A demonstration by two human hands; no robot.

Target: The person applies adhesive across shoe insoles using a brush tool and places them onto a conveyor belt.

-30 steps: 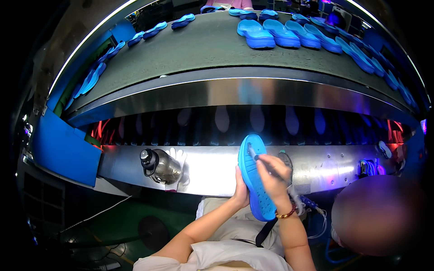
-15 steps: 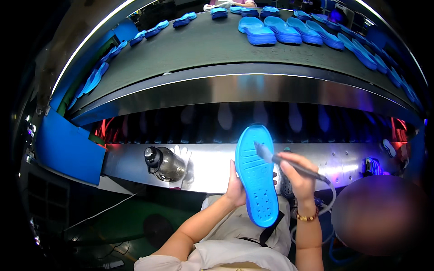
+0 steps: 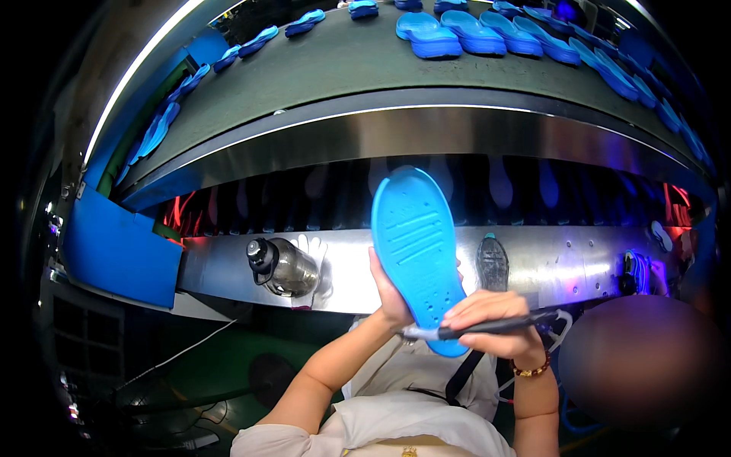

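My left hand [image 3: 391,298] grips a bright blue shoe sole [image 3: 415,228] by its left edge, and fingertips show at its right edge. The sole stands tilted up over my lap, its face with grooves and small holes toward me. In my right hand [image 3: 493,308] is a brush [image 3: 499,326] with a black handle and a pale tip, a tube running from its rear end. The brush lies across the sole's lower end, its tip pointing left; whether it touches the surface I cannot tell.
A metal bench [image 3: 365,278] holds a dark bottle [image 3: 289,268], a white glove [image 3: 314,248], a dark grey sole [image 3: 492,265] and blue cords [image 3: 638,270]. Beyond it, a green conveyor belt [image 3: 304,84] carries several blue soles [image 3: 429,38]. A blurred round shape [image 3: 640,362] fills the lower right.
The brush has moved from the sole's upper part down to its lower end and swung to point left. The sole has risen slightly and shifted left, uncovering the dark sole on the bench.
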